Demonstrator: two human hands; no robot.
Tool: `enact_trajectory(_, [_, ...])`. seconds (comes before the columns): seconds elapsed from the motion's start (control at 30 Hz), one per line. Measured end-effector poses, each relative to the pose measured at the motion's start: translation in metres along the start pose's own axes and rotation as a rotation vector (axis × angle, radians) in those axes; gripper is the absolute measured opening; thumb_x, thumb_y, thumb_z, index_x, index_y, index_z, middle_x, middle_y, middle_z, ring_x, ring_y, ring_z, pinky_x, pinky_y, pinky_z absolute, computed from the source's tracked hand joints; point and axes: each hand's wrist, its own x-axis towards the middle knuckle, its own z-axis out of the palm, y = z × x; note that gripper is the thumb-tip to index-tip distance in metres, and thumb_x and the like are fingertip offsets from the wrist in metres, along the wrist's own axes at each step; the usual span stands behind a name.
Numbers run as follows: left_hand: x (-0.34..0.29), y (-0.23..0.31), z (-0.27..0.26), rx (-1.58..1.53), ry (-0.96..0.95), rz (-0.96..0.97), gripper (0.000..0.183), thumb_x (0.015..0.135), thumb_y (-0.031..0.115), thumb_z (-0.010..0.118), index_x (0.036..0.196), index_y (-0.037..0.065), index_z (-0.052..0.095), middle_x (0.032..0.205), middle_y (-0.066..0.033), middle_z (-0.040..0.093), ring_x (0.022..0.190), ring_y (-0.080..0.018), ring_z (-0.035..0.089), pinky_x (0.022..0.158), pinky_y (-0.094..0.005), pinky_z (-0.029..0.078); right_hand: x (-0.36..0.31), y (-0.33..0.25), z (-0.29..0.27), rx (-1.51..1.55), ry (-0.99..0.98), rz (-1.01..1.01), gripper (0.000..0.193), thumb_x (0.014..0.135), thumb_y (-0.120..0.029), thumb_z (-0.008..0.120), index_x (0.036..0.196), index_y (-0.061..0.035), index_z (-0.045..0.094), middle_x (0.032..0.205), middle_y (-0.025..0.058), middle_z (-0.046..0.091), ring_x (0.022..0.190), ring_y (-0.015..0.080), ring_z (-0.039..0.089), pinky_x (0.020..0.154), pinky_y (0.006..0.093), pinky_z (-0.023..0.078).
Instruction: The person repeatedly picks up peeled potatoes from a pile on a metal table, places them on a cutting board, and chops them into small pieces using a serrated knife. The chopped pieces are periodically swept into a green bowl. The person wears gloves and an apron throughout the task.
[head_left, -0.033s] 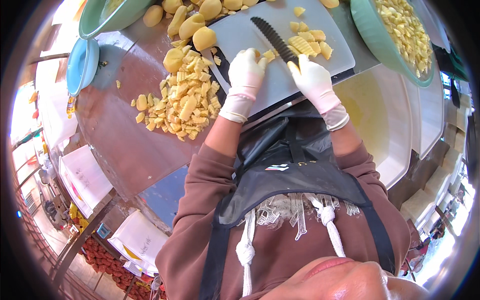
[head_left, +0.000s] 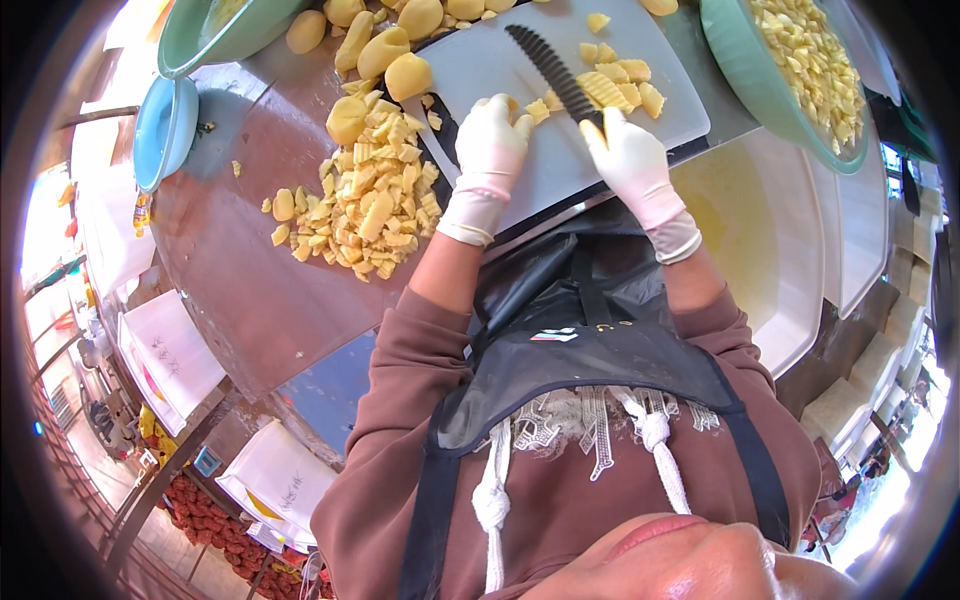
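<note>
In my gloved right hand (head_left: 632, 152) is the handle of a dark wavy-bladed crinkle knife (head_left: 553, 72). Its blade slants up and left over the white cutting board (head_left: 470, 72). My gloved left hand (head_left: 492, 140) is curled at the board's left part, closed on a peeled potato piece (head_left: 514, 102) that its fingers mostly hide. Just right of the left fingertips lies a small potato chunk (head_left: 538, 110). Ridged potato pieces (head_left: 605, 90) lie on the board, right of the blade.
Left of the board are a heap of cut potatoes (head_left: 375, 205) and whole peeled potatoes (head_left: 409, 77). A green basin (head_left: 775, 110) of cut pieces stands at the right, another green basin (head_left: 180, 45) at far left. Below that is a blue bowl (head_left: 165, 130). A white tub (head_left: 800, 270) sits right of me.
My right hand and the knife have shifted slightly to the right and down. The left hand and the potato pieces look almost unchanged.
</note>
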Motion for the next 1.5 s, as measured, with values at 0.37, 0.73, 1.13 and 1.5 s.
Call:
enact_trajectory(0.37, [0.007, 0.011, -0.002, 0.129, 0.032, 0.26, 0.024, 0.08, 0.02, 0.067, 0.101, 0.008, 0.064, 0.089, -0.0126, 0.064, 0.085, -0.0318, 0.064, 0.074, -0.0414, 0.052, -0.043, 0.066, -0.037, 0.155, 0.196, 0.158, 0.031, 0.093, -0.034, 0.059, 0.096, -0.0033, 0.058, 0.067, 0.0204, 0.063, 0.06, 0.0395, 0.063, 0.051, 0.0457, 0.047])
enact_trajectory(0.73, [-0.013, 0.009, 0.0, -0.174, -0.11, -0.142, 0.028, 0.091, 0.02, 0.057, 0.098, -0.004, 0.069, 0.076, -0.0129, 0.07, 0.06, -0.0207, 0.067, 0.058, -0.031, 0.053, -0.053, 0.005, 0.006, 0.016, 0.109, -0.011, 0.027, 0.095, -0.03, 0.056, 0.088, -0.0043, 0.054, 0.061, 0.0141, 0.063, 0.054, 0.0319, 0.063, 0.047, 0.0421, 0.049])
enact_trajectory(1.13, [-0.014, 0.015, -0.013, -0.52, -0.338, -0.397, 0.026, 0.092, 0.016, 0.056, 0.103, -0.005, 0.068, 0.075, -0.0099, 0.069, 0.056, -0.0123, 0.063, 0.05, -0.0244, 0.05, -0.04, -0.029, 0.022, -0.079, 0.034, -0.019, 0.027, 0.095, -0.03, 0.056, 0.089, -0.0043, 0.052, 0.062, 0.013, 0.063, 0.053, 0.0312, 0.063, 0.046, 0.0409, 0.049])
enact_trajectory(1.5, [-0.017, 0.009, -0.003, -0.471, -0.265, -0.324, 0.026, 0.092, 0.016, 0.056, 0.101, -0.005, 0.069, 0.072, -0.0095, 0.069, 0.054, -0.0111, 0.062, 0.049, -0.0243, 0.049, -0.036, -0.027, 0.019, -0.159, 0.09, -0.066, 0.029, 0.095, -0.032, 0.056, 0.085, -0.0055, 0.051, 0.059, 0.01, 0.062, 0.05, 0.0277, 0.064, 0.043, 0.0373, 0.05])
